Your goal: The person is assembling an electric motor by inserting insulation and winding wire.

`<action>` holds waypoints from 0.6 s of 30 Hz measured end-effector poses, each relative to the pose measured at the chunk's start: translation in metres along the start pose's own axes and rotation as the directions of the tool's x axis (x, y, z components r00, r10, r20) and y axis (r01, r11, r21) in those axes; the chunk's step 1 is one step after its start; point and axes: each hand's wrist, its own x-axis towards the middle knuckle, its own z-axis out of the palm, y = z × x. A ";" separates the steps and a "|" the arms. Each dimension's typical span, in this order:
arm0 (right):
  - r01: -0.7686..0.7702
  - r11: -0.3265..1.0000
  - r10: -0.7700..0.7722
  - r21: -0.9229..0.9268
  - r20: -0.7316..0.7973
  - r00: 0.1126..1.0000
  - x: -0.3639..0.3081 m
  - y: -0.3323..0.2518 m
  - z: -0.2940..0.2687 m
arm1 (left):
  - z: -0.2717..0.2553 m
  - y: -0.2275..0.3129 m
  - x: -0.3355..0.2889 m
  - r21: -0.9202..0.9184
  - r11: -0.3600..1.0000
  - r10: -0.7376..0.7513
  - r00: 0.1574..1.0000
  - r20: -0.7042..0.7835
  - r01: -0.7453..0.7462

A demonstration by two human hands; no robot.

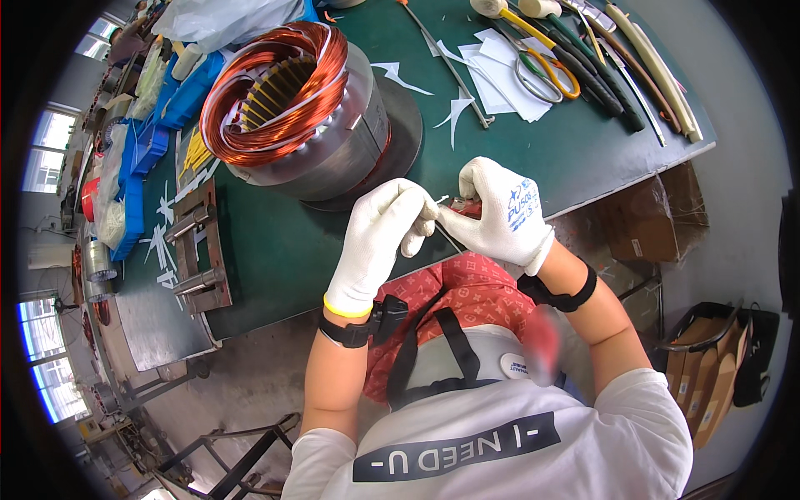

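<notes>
My left hand [375,237], in a white glove, is closed with its fingertips pinched together near the table's front edge. My right hand [507,212], also gloved, is closed too, its thumb and fingertips meeting those of the left. A thin pale tip shows where they meet, but the fingers hide most of it and I cannot make out what it is. Just beyond my left hand stands a motor stator [358,137], a grey metal cylinder. Thick copper windings [221,117] with white lacing ring its tilted open end.
Scissors [569,79], mallets [492,8] and rods lie at the far right on the green table [275,258], beside white paper sheets [500,87]. A metal fixture [200,246] and blue bins [150,150] are at the left. Cardboard boxes [654,221] stand below the right edge.
</notes>
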 end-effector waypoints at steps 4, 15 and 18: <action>0.018 1.000 -0.019 -0.022 -0.033 0.999 0.001 0.001 0.002 | 0.000 0.000 0.000 0.000 1.000 -0.002 1.000 0.007 0.002; 0.033 0.999 -0.033 -0.011 -0.006 0.999 0.001 0.004 0.004 | 0.001 0.001 0.000 0.034 0.999 -0.021 1.000 0.011 0.020; 0.034 0.999 -0.034 -0.021 -0.006 0.999 0.001 0.004 0.004 | 0.001 0.001 0.000 0.036 0.999 -0.022 1.000 0.020 0.021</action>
